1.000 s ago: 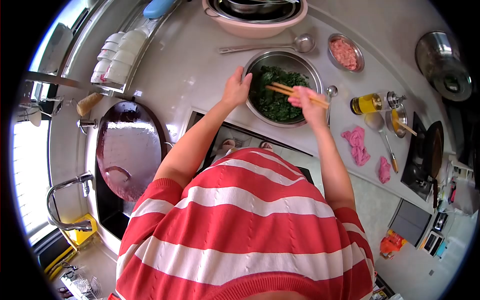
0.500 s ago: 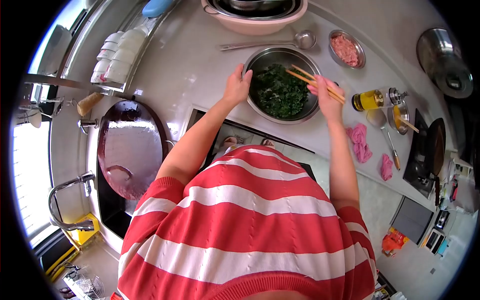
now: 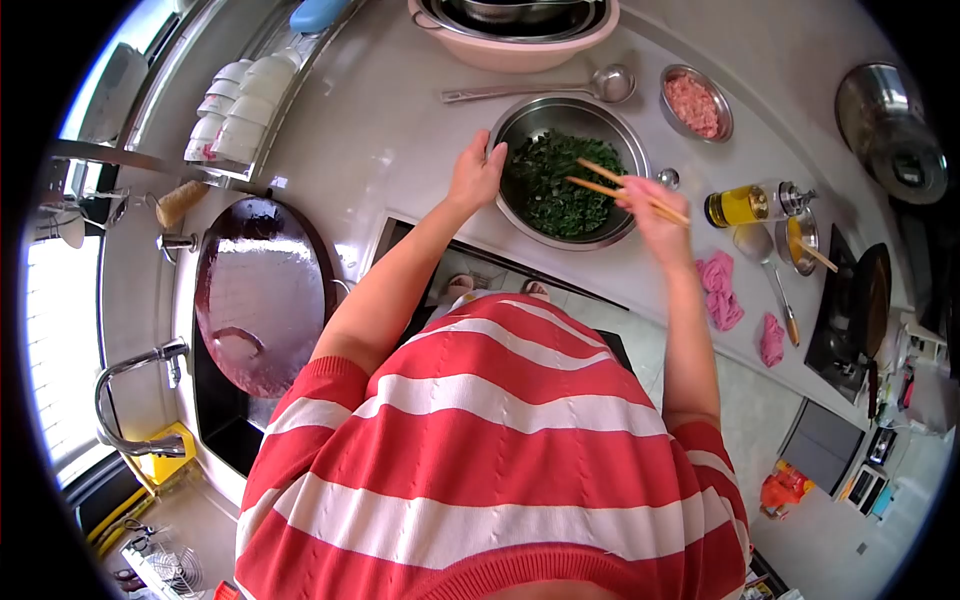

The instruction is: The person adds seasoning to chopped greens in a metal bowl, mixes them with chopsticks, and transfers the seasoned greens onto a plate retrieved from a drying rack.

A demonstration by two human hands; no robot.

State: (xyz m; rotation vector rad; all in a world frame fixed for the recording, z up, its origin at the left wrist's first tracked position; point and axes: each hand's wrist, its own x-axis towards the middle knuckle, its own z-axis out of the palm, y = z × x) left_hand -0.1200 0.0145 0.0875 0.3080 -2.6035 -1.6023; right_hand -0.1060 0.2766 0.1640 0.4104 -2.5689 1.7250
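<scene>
A wide steel mixing bowl point(image 3: 624, 134) stands on the counter before me, with chopped dark green leaves point(image 3: 560, 195) in it. My left hand point(image 3: 476, 172) grips the bowl's left rim, thumb on the inner side. In my right hand point(image 3: 655, 215), closed around them, is a pair of wooden chopsticks point(image 3: 610, 183). Their tips are apart and reach over the greens; whether they touch the leaves I cannot tell. Beyond the bowl lies a long-handled steel ladle point(image 3: 540, 92). A small steel bowl of minced meat point(image 3: 692, 106) sits to the upper right.
On the right are an oil bottle point(image 3: 742, 206), a small bowl of yellow liquid point(image 3: 797, 240), a spoon with a wooden handle point(image 3: 785, 300) and pink cloths point(image 3: 718, 290). A pink basin point(image 3: 510, 55) stands at the back. Left is a sink with a large dark lid point(image 3: 262, 300) over it.
My right hand has moved a little toward me with the chopsticks, and their tips have shifted left and down. A small round steel object beside the bowl now shows. My left hand stays on the rim.
</scene>
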